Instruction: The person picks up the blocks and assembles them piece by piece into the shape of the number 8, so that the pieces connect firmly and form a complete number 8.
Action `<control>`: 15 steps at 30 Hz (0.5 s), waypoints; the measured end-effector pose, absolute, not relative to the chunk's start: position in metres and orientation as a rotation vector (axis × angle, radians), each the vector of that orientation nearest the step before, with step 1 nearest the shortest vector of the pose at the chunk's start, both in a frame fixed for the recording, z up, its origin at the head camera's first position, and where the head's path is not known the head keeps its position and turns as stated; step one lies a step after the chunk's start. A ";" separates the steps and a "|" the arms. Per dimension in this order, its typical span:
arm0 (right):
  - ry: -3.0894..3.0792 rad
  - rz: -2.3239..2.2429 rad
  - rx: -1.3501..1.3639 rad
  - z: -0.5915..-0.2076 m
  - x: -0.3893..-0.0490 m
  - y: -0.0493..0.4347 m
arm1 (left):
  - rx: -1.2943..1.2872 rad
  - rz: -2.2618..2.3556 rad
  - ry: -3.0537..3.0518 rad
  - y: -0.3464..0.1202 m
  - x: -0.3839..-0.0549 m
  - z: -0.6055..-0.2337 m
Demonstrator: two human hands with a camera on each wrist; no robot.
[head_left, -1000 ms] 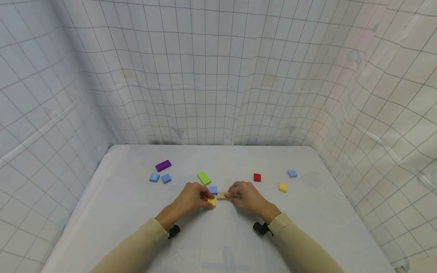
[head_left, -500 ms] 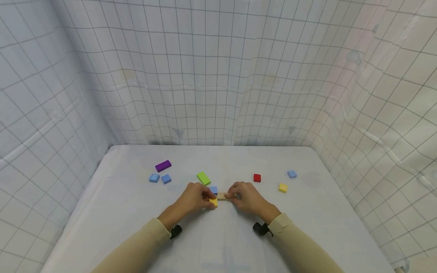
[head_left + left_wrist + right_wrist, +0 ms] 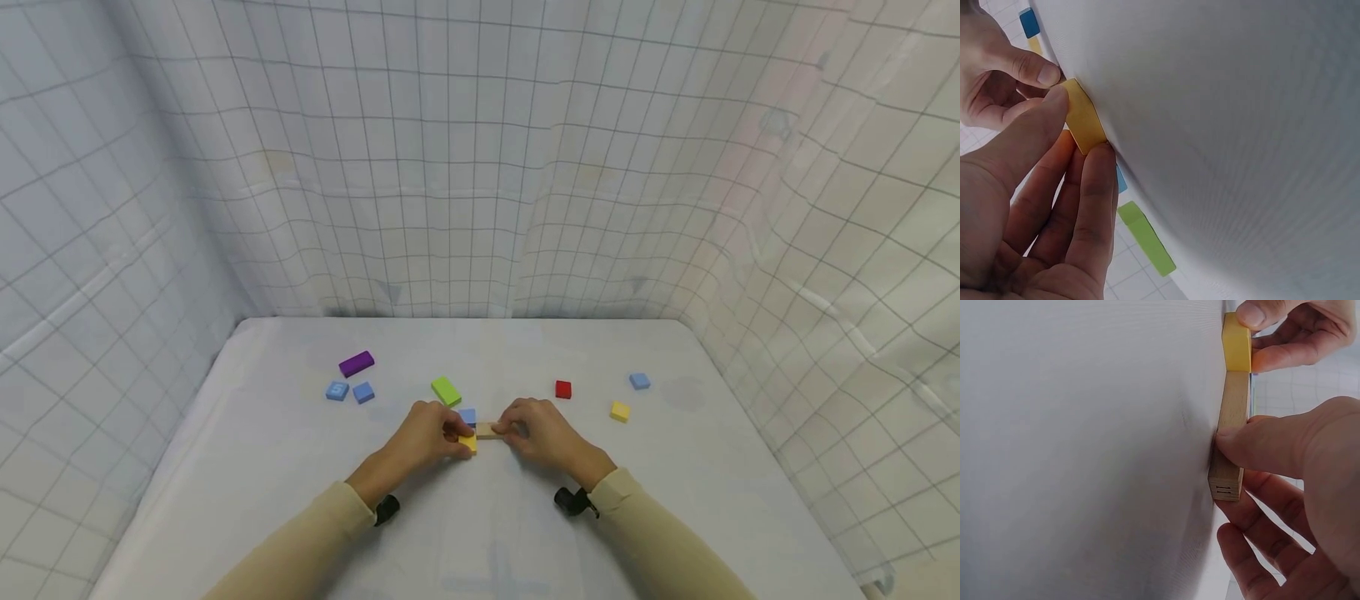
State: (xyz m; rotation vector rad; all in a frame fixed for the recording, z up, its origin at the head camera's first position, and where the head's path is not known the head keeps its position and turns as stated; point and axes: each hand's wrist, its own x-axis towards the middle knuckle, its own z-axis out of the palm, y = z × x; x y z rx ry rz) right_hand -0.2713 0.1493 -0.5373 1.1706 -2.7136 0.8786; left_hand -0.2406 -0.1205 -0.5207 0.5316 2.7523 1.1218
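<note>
Near the middle of the table, the left hand pinches a yellow block between thumb and fingers. The right hand holds a plain wooden block, its thumb on the long side; two small dark marks show on one end in the right wrist view. In that view the yellow block meets the far end of the wooden block. Just behind them lies a blue block, partly hidden by the left fingers. A green block lies beyond the left fingertips in the left wrist view.
Farther left on the white table lie a purple block and two blue blocks, one with a white numeral. A red block, a second yellow block and another blue block lie to the right. Grid-patterned curtains enclose the table.
The left hand has slid the yellow block slightly right, against the wooden block, then stayed put. The right hand keeps its hold in the same place.
</note>
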 end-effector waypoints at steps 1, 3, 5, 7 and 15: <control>-2.709 0.880 1.174 -0.537 -0.271 0.149 | 0.532 1.114 2.758 -0.120 -0.240 -0.520; -2.710 0.889 1.170 -0.536 -0.271 0.150 | 0.534 1.102 2.766 -0.119 -0.240 -0.518; -2.713 0.892 1.169 -0.536 -0.271 0.150 | 0.533 1.087 2.774 -0.118 -0.240 -0.518; -2.722 0.899 1.164 -0.536 -0.271 0.150 | 0.532 1.078 2.777 -0.117 -0.241 -0.517; -2.766 0.887 1.148 -0.537 -0.269 0.150 | 0.537 1.051 2.785 -0.115 -0.238 -0.516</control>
